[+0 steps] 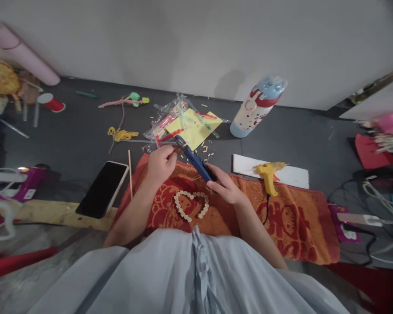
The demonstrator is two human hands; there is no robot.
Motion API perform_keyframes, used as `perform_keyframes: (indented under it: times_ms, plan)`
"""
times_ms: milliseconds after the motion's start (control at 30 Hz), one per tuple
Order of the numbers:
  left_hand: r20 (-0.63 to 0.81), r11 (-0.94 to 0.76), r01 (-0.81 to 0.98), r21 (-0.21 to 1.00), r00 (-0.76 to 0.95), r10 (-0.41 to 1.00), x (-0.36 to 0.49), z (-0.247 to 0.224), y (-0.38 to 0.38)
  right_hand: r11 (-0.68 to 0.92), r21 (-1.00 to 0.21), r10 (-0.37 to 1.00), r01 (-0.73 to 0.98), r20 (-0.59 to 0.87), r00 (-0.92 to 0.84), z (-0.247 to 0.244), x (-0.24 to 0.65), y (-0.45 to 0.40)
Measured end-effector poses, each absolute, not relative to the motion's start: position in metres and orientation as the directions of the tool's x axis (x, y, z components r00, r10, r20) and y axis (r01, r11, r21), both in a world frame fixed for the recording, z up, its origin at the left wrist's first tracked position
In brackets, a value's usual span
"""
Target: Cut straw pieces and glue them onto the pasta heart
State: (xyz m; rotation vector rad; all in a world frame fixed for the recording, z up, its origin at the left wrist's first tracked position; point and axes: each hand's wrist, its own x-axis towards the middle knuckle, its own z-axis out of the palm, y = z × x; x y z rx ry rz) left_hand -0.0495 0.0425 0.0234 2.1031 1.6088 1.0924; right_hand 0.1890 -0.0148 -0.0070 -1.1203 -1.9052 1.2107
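My right hand (227, 185) is wrapped round the handles of a blue cutting tool (198, 165), whose head points up and left. At that head, my left hand (162, 163) is closed in a pinch; what lies between its fingertips is too small to make out. Below both hands, a heart-shaped outline of small pale pieces (183, 211) lies on the orange and red towel (284, 218), with a gap at its lower right. Just beyond the tool, small pale bits (208, 152) are scattered by a yellow paper sheet (196, 137).
A yellow glue gun (267, 174) rests on a white board (296, 175) at the right. Behind stands a bottle (253, 111). Left are a phone (101, 189), a thin stick (130, 174), yellow yarn (122, 134) and a red spool (52, 102).
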Motion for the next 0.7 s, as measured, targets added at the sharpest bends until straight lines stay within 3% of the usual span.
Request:
perform_keyframes:
  times_ms: [267, 433, 600, 700]
  plan:
    - [0.297, -0.308, 0.701, 0.644, 0.142, 0.944, -0.0539, 0.0268, 0.0444, 0.201, -0.928, 0.899, 0.313, 0.047, -0.436, -0.0089, 0.1887, -0.0143]
    - [0.308, -0.315, 0.688, 0.653, 0.139, 0.941, -0.0547, 0.0246, 0.0453, 0.194, -0.929, 0.902, 0.315, 0.043, -0.43, -0.0084, 0.1864, -0.013]
    - [0.313, -0.297, 0.747, 0.595, 0.125, 0.942, -0.0523, 0.022, 0.0449, 0.189, -0.924, 0.91, 0.332, 0.038, -0.414, -0.0094, 0.1842, -0.0129]
    - [0.405, -0.328, 0.79, 0.518, 0.112, 0.908, -0.0456, 0.0255, 0.0404, 0.175, -0.925, 0.93, 0.338, 0.043, -0.364, -0.0124, 0.1831, -0.0136]
